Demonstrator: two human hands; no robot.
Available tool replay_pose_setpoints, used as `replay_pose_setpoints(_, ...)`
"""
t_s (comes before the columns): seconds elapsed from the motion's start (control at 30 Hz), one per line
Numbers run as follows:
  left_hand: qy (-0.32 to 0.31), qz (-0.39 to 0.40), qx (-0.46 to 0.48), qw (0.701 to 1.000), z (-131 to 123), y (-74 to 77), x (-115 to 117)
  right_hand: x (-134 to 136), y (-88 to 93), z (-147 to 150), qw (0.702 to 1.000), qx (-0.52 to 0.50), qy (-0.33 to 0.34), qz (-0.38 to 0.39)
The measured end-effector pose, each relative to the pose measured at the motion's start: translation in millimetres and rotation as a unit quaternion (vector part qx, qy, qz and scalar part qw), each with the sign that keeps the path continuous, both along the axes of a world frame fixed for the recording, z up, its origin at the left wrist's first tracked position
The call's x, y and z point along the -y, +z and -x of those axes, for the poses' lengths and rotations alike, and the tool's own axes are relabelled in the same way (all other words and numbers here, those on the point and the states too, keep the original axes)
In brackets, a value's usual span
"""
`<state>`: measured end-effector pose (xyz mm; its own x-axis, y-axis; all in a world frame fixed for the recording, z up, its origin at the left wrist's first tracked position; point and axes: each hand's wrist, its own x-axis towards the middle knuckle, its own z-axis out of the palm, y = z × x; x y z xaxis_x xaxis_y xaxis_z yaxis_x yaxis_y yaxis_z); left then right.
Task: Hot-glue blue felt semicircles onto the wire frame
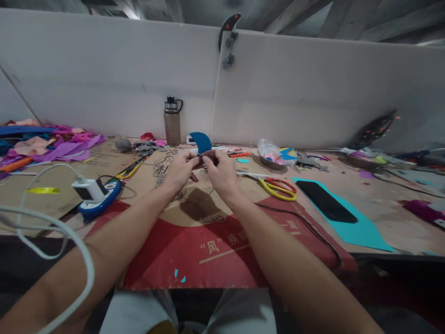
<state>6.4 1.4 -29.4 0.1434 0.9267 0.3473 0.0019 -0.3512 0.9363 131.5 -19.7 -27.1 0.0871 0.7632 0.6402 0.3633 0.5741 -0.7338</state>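
Centre frame: your left hand [181, 169] and right hand [220, 172], fingertips pinched on the blue piece [201, 140], working its base; further handling likely calls for a steady pinch.

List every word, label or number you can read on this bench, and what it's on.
"风": white, in quotation marks, on the red printed cardboard.
Characters after it on the same cardboard: blurred and partly covered, unreadable.
Bottle, phone: no readable marking.
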Motion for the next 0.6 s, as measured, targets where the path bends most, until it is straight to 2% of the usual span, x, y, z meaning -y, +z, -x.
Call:
replay_pose_setpoints(0.17, -0.015, 0.052, 0.070, 0.996, -3.4, 2.3, 0.4, -1.2, -0.5, -0.6, 0.998, -0.070, 0.000, 0.008)
replay_pose_setpoints(0.3, -0.036, 0.075, 0.117, 0.990, -6.4, 7.0, 6.7, -9.1, -2.8, -2.2, 0.989, -0.134, 0.022, 0.057)
replay_pose_setpoints(0.43, -0.019, 0.042, 0.124, 0.991, -6.9, 4.2, 3.5, -18.3, -8.4, -4.0, 0.983, -0.154, 0.032, 0.099)
replay_pose_setpoints(0.6, 0.000, 0.010, 0.093, 0.996, -5.8, -2.1, -4.5, -21.7, -11.5, -7.1, 0.985, -0.125, 0.059, 0.103)
